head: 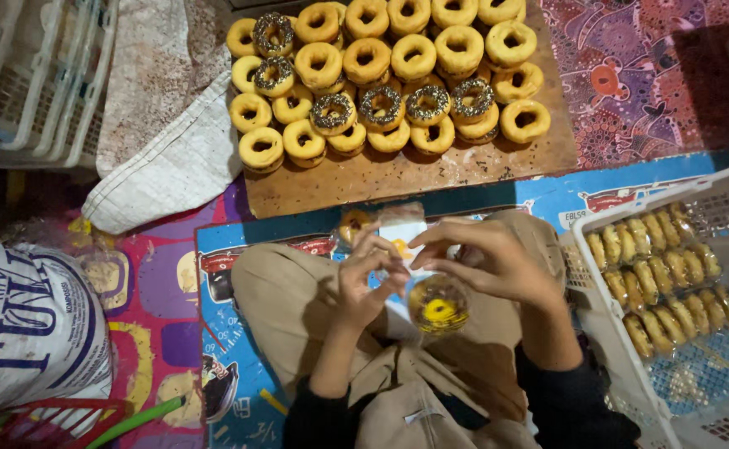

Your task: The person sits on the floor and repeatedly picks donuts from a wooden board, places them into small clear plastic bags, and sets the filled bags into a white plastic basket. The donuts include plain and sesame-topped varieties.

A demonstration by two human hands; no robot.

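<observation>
While the bagged doughnut (439, 309) hangs just below both hands over the lap, its clear wrapper's neck is pinched above it by the left hand (363, 287) and right hand (485, 258), fingers narrowed together.

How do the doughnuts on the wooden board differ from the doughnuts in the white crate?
The doughnuts on the wooden board lie bare, flat and piled; the doughnuts in the white crate are wrapped in clear plastic and stand on edge in rows. Some board doughnuts carry dark sprinkles; none show on the crate's. Both are yellow rings.
</observation>
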